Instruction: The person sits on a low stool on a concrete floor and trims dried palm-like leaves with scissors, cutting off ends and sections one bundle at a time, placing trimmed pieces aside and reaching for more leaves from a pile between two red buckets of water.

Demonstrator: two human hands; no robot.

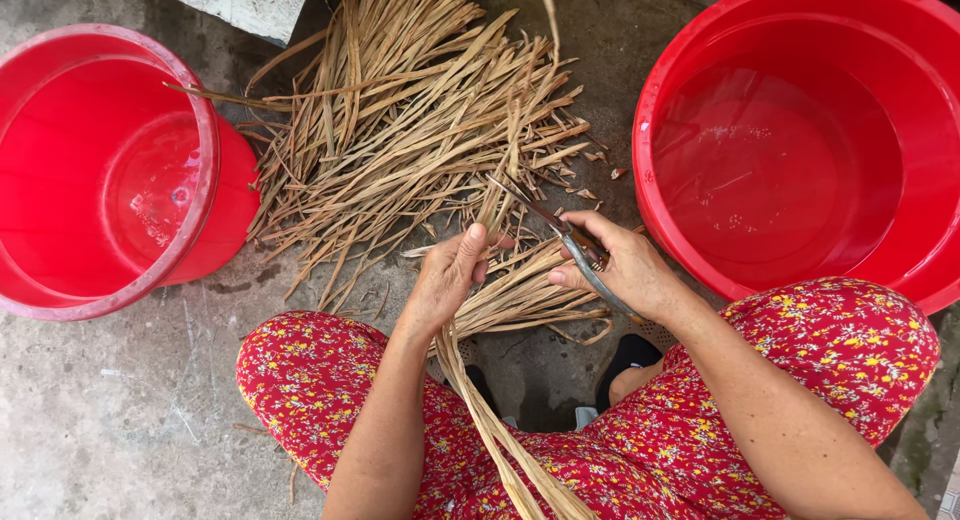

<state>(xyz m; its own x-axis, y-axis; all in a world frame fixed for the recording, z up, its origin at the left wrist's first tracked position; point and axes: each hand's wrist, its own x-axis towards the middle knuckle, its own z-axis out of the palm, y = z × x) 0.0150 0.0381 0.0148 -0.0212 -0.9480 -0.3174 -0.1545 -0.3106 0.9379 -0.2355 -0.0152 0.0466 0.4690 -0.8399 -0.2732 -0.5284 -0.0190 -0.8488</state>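
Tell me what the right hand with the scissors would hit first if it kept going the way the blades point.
Probably the dry strip held by the left hand; the right hand aims the scissors at it.

No packages, labels, signs or screens show anywhere in this view.

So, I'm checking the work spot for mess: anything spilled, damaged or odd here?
Nothing stands out. The dry leaf strips lie in a loose pile on the concrete, with short bits scattered near the big red basin. Both hands work normally.
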